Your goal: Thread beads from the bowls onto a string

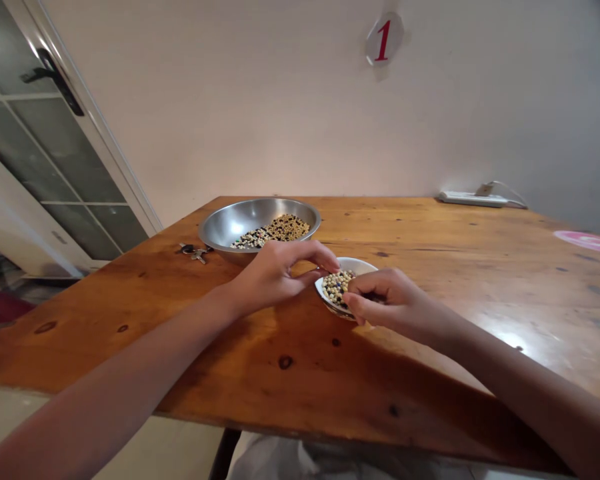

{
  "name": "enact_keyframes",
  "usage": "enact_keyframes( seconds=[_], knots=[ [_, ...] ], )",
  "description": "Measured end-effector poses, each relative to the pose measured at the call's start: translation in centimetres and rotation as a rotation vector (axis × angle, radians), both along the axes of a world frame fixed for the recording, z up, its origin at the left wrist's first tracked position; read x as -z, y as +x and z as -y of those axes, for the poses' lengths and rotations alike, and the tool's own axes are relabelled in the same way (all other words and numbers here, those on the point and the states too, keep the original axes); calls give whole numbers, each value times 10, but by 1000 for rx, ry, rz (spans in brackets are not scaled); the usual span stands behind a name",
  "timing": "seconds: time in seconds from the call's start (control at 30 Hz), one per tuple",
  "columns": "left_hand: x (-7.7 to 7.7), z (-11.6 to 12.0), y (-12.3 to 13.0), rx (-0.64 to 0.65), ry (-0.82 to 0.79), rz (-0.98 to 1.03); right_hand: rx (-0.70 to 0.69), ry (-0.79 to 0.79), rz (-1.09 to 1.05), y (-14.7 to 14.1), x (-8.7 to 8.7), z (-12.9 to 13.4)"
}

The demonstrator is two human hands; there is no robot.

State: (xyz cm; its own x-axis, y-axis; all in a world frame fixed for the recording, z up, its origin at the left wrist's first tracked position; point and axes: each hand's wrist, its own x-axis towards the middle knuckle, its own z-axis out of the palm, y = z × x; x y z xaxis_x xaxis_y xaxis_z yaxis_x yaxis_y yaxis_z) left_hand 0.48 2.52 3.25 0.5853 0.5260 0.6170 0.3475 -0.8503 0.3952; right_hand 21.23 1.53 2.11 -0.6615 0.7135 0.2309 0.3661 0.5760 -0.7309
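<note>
A wooden table (290,373) stands before a pale wall, and on it a steel bowl (220,227) of mixed grains (275,231) is placed beside a bunch of keys (196,253). Nearer, a small white bowl (359,265) of the same grains is held between the hands. The left hand (275,277) is arched half open at its rim, gripping nothing visible. The right hand (395,303) is curled into the grains; whether any are pinched cannot be told.

You are working over a glossy varnished wood worktop (300,347), its grain and dark knots showing, with a smooth stainless-steel bowl (225,223) shining at upper centre and a glazed white ceramic dish (356,265) gleaming at centre.
</note>
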Motion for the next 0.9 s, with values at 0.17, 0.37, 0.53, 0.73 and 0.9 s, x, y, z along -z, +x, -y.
enact_keyframes(
  seconds=[0.17, 0.37, 0.53, 0.73, 0.9],
  knots=[
    [4, -1, 6, -87, 16, 9, 89, 227, 69, 1, 9, -7],
    [8, 2, 12, -72, 21, -3, 212, 349, 107, 1, 18, -11],
    [11, 3, 12, -70, 44, -11, 238, 366, 99, 0, 16, -11],
    [12, 2, 12, -94, 123, 2, 272, 272, 67, 0, 15, -12],
    [14, 1, 11, -92, 138, -6, 318, 213, -3, -2, 16, -12]
  ],
)
